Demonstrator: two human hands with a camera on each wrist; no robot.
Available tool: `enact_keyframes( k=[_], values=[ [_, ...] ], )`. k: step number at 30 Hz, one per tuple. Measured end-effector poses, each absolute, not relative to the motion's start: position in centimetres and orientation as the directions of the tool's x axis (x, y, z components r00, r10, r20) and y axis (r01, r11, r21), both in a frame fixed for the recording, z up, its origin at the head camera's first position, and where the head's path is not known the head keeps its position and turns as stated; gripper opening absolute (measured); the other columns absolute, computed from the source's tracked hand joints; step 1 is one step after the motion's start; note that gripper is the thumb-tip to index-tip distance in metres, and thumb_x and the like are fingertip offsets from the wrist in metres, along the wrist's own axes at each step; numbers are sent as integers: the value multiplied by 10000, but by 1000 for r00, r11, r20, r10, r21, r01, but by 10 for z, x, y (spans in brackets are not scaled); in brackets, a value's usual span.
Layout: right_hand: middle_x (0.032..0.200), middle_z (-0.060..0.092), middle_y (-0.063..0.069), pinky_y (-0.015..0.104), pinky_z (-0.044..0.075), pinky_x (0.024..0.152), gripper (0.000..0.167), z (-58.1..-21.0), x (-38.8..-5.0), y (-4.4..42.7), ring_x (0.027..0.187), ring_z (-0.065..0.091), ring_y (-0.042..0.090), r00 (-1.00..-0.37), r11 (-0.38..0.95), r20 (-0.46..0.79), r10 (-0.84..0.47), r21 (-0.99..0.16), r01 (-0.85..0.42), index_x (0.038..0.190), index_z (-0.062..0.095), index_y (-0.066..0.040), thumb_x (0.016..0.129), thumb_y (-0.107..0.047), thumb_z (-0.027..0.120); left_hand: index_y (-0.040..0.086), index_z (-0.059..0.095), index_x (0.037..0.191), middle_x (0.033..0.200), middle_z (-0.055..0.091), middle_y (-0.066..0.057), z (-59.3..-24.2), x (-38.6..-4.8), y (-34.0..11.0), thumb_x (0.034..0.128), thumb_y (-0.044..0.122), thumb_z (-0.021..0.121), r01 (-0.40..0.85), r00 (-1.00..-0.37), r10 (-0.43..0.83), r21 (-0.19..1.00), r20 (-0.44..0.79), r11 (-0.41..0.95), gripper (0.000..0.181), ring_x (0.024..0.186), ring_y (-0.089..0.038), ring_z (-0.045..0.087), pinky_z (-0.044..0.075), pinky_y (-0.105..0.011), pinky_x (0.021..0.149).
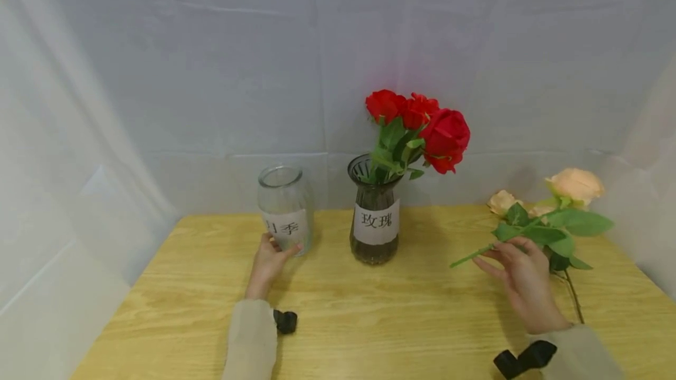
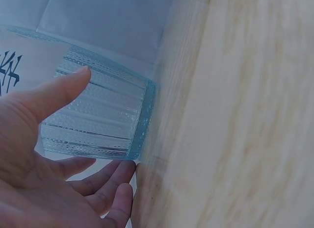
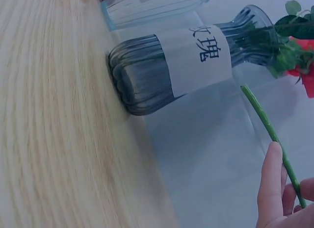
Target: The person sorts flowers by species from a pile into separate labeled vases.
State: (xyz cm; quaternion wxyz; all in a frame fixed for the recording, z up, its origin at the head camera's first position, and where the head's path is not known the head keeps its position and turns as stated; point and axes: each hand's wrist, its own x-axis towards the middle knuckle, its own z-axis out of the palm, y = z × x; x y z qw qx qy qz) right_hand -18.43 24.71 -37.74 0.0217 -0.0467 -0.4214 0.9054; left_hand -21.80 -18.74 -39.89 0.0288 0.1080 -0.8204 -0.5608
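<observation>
My left hand (image 1: 268,263) holds the lower part of a clear glass vase (image 1: 280,204) that stands upright, with a white character label on its front. In the left wrist view the thumb (image 2: 64,93) lies along the vase's side, and the fingers curve around the other side near the base. On the right, my right hand (image 1: 525,280) pinches the green stem (image 1: 467,257) of a peach rose (image 1: 577,185). Its bare stem end points left, above the table. The right wrist view shows the stem (image 3: 265,121) between thumb and fingers; the bloom is out of that view.
Between the hands stands a dark glass vase (image 1: 374,253) with a white label, holding several red roses (image 1: 446,136). Smaller pale blooms (image 1: 504,203) and a brown stem (image 1: 573,295) lie on the wooden table (image 1: 369,321) at right. A white sheet (image 1: 237,87) hangs behind.
</observation>
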Motion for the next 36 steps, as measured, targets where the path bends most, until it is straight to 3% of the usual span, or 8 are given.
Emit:
enact_keyframes(
  k=[11, 23, 30, 36],
  values=[
    [926, 566, 61, 466, 607, 790, 205, -364, -183, 222, 756, 653, 238, -990, -750, -46, 132, -657, -69, 853, 491, -79, 1020, 27, 543, -101, 187, 1528, 1477, 361, -388, -400, -220, -188, 952, 163, 712, -147, -973, -218, 925, -72, 350, 823, 1351, -517, 393, 377, -603, 1087],
    [899, 569, 79, 438, 605, 810, 169, -349, -183, 196, 759, 631, 226, -976, -754, -19, 217, -638, -155, 938, 404, -61, 1033, 8, 525, -102, 193, 1526, 1459, 380, -386, -402, -219, -189, 953, 151, 707, -141, -973, -221, 929, -66, 341, 810, 1339, -510, 409, 382, -601, 1081],
    [841, 601, 74, 436, 608, 801, 180, -346, -181, 179, 731, 638, 199, -967, -743, 17, 254, -637, -207, 865, 488, -46, 1008, 21, 576, -107, 206, 1518, 1452, 389, -389, -401, -217, -188, 950, 150, 712, -138, -972, -225, 930, -61, 341, 802, 1335, -508, 417, 388, -595, 1079],
    [829, 614, 65, 422, 603, 823, 199, -344, -181, 167, 739, 643, 184, -961, -717, 56, 272, -654, -241, 841, 486, -33, 1024, 36, 525, -112, 207, 1515, 1450, 391, -393, -401, -218, -188, 950, 146, 708, -126, -974, -220, 933, -52, 337, 798, 1335, -508, 419, 382, -596, 1085]
  ],
)
